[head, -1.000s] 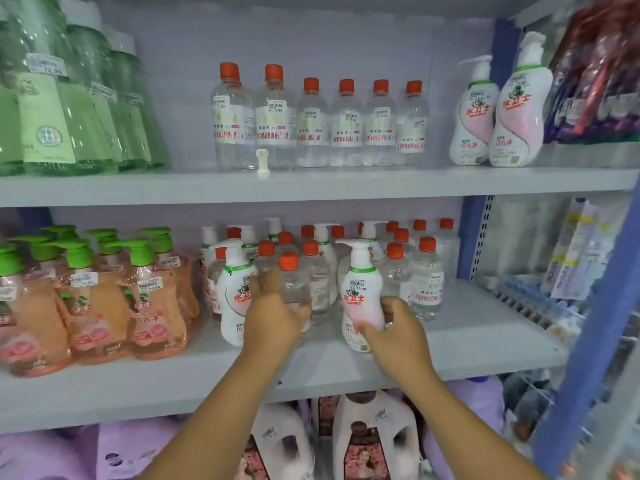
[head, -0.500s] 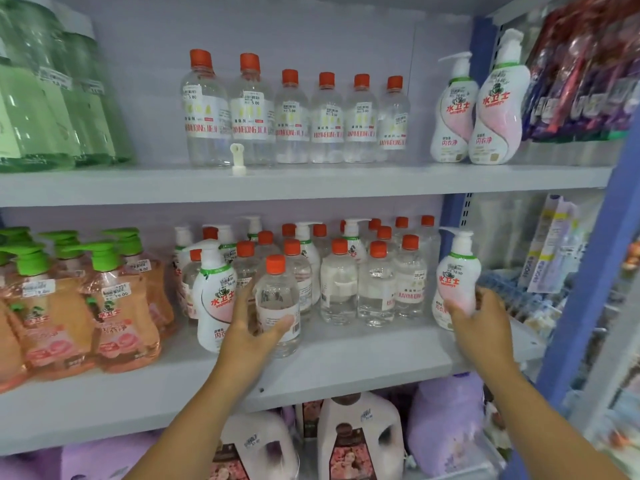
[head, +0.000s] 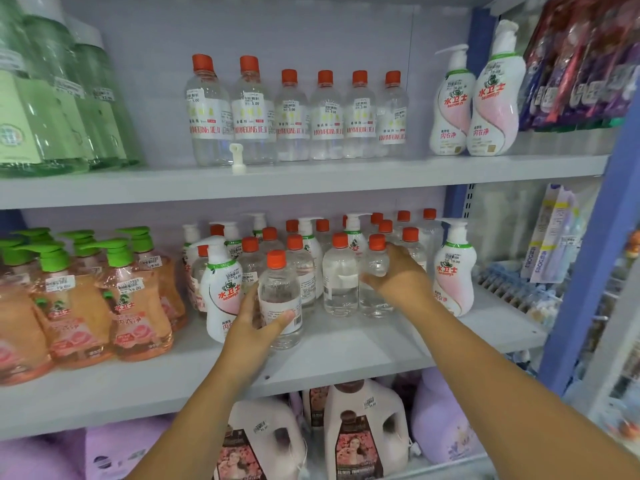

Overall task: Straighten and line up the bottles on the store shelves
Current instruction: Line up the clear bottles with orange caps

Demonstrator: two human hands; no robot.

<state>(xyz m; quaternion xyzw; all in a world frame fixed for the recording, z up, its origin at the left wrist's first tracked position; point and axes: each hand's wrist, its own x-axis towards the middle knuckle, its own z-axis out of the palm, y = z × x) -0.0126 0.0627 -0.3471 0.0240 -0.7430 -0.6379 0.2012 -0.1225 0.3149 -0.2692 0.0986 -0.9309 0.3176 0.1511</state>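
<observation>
On the middle shelf [head: 346, 355], near the center of the frame, the left hand [head: 254, 327] held a clear bottle with an orange cap [head: 280, 299], thumb across its label. The right hand [head: 398, 275] curled around another clear bottle [head: 375, 275] further back. A white pump bottle [head: 453, 268] stood just right of it. Orange pump bottles [head: 131, 299] filled the left side.

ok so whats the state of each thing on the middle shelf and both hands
left hand: grips front clear bottle
front clear bottle: upright, forward of row
right hand: holds second clear bottle
second clear bottle: upright
right pump bottle: upright, free
orange pump bottles: upright
</observation>
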